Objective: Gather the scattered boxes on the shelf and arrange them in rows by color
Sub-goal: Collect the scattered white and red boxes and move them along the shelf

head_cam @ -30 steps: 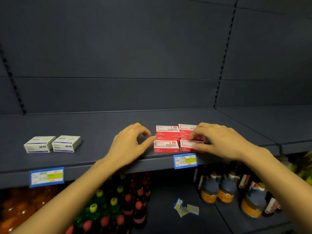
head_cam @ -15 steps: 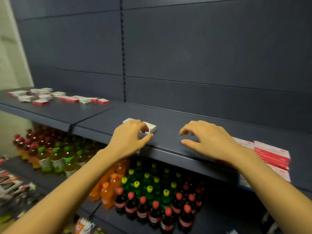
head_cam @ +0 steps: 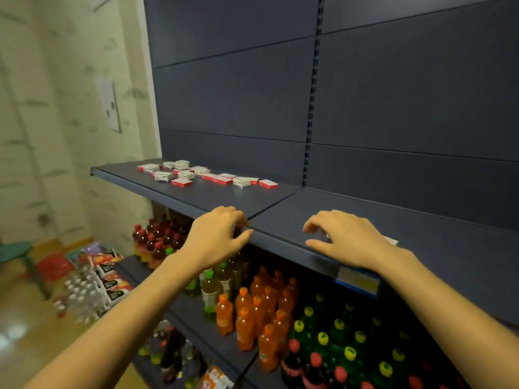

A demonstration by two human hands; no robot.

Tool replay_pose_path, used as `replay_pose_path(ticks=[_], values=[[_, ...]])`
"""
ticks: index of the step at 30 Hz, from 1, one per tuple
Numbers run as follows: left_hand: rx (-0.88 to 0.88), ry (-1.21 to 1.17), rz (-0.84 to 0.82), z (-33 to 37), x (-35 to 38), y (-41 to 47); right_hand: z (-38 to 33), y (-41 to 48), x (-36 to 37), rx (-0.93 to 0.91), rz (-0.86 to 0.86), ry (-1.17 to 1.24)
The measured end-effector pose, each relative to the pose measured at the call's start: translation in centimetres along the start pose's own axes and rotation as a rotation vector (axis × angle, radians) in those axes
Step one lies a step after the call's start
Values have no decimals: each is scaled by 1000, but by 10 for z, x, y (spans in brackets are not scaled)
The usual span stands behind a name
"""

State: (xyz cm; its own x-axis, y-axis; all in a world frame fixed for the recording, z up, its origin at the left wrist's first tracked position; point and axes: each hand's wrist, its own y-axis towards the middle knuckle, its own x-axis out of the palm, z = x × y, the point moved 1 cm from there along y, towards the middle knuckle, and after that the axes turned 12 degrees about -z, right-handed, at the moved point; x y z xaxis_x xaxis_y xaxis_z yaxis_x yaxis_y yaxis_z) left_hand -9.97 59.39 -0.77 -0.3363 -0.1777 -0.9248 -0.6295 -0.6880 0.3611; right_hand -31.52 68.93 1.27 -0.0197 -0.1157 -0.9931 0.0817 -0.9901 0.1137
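Left hand (head_cam: 216, 237) is resting loosely curled on the shelf (head_cam: 421, 234) front edge, holding nothing I can see. Right hand (head_cam: 345, 237) is arching over a white box (head_cam: 392, 240), can't tell if it's gripping. Scattered red and white boxes (head_cam: 207, 175) are lying way off left.

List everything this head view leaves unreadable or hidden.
All in the head view:
Left hand: its curled fingers hide whether it holds anything.
Right hand: covers most of a white box; grip unclear.
Scattered boxes: print too small.
Price tag: blurred, forearm overlaps it.
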Motion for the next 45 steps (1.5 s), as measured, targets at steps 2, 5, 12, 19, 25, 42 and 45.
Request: replay_pose_path(ticks=[2,5,12,19,25,42,45], values=[[-9,6,-12,-33,-5,0,-17,28,4,15,-14,9],[-5,16,-39,-77,-10,2,-39,68,9,41,-26,26],[10,16,-74,-153,-14,23,-76,153,15,67,-48,87],[6,-20,-62,-211,0,65,-77,234,27,141,-88,139],[30,-45,-39,-250,19,120,-50,317,45,290,-34,153],[201,-152,-130,-298,50,276,5,397,39,479,-183,181],[271,-165,-228,-282,62,309,4,376,25,523,-117,198]])
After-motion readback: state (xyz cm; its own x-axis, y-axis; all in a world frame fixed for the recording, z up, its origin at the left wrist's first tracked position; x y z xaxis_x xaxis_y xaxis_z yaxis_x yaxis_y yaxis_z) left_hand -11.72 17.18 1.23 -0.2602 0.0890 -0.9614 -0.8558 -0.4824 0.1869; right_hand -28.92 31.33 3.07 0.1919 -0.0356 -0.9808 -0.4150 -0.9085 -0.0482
